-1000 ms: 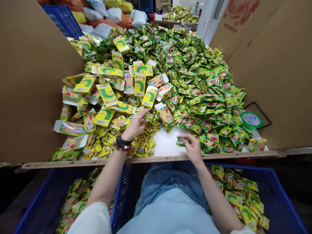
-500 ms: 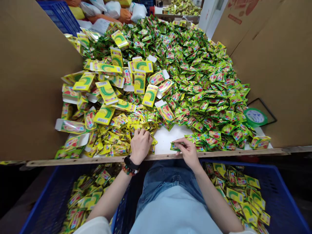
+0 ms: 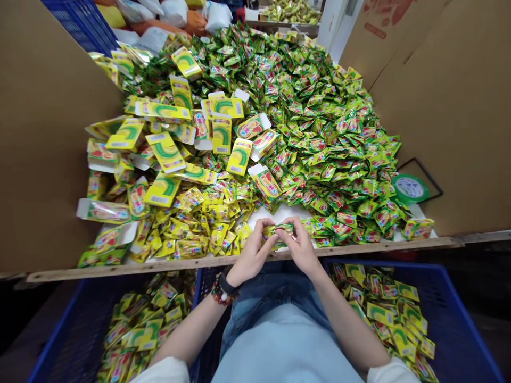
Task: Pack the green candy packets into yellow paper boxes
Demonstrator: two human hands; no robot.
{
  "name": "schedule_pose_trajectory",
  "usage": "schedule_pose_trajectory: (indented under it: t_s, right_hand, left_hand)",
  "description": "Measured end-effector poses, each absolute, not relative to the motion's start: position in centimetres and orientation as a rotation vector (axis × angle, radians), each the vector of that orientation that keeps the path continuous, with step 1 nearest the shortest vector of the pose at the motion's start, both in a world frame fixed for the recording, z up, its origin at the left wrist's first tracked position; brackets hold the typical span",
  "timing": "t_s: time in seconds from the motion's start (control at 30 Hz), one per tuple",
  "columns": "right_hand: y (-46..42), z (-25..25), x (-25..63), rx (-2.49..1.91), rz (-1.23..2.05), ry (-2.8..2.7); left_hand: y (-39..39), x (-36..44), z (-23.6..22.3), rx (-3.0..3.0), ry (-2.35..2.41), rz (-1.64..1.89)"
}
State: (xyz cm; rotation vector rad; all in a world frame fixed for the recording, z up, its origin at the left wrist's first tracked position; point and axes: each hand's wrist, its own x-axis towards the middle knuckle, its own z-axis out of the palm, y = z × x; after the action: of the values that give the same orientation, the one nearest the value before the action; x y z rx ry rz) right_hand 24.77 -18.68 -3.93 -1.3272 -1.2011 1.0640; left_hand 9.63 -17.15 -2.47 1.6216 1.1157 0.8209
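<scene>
Both my hands meet over the table's front edge. Between them is a small green candy packet [image 3: 284, 227], partly covered by the fingers. My left hand [image 3: 255, 250] grips its left end, with thumb and fingers closed. My right hand [image 3: 300, 246] is closed on its right end. Whether a second packet lies with it cannot be made out. Just left of my hands is a heap of small yellow packets [image 3: 191, 229]. A large mound of green packets [image 3: 335, 149] rises behind and to the right. Printed yellow cartons [image 3: 163, 189], some with open white flaps, lie on the left.
Cardboard walls [image 3: 447, 117] stand on both sides. A wooden strip [image 3: 383, 249] runs along the table's front edge. Below it are blue crates [image 3: 451, 314] holding filled packs. A roll of green tape [image 3: 409, 189] lies at the right.
My left hand has left the yellow packets and moved right to join my right hand. My right hand has come slightly left and up with the green packet. The view has shifted slightly.
</scene>
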Motion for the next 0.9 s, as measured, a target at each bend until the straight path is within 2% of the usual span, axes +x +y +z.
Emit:
schedule_pose_trajectory:
  t_s: [0.13, 0.2, 0.3, 0.4, 0.57, 0.67, 0.8, 0.9]
  right_hand:
    - [-19.1, -4.3, 25.5, -1.245, 1.314, -1.164]
    - [-19.2, -4.6, 26.0, -1.221, 1.335, -1.121]
    - [-19.5, -5.1, 27.3, -1.288, 1.187, -0.955]
    - [-19.7, -5.4, 28.5, -1.327, 1.020, -0.809]
    - [-19.5, -5.1, 29.1, -1.313, 0.899, -0.766]
    - [-19.7, -4.5, 29.3, -1.306, 0.866, -0.791]
    - [-20.3, -2.7, 29.8, -1.291, 0.718, -0.814]
    - [-20.7, -0.8, 29.6, -1.259, 0.582, -0.873]
  left_hand:
    - [-18.7, 10.8, -3.3, 1.670, 1.170, 0.814]
    - [-18.6, 11.2, -3.5, 1.761, 1.176, 0.796]
    - [-16.1, 11.3, -3.2, 1.862, 1.266, 0.786]
    - [-11.2, 11.4, -2.3, 1.838, 1.637, 0.865]
    - [-4.8, 12.6, -1.1, 1.880, 2.029, 0.726]
    - [-5.0, 12.8, -0.9, 1.931, 1.968, 0.750]
    - [-8.8, 11.8, -1.0, 2.005, 1.584, 0.881]
    - [-12.4, 11.4, -1.5, 1.945, 1.324, 0.852]
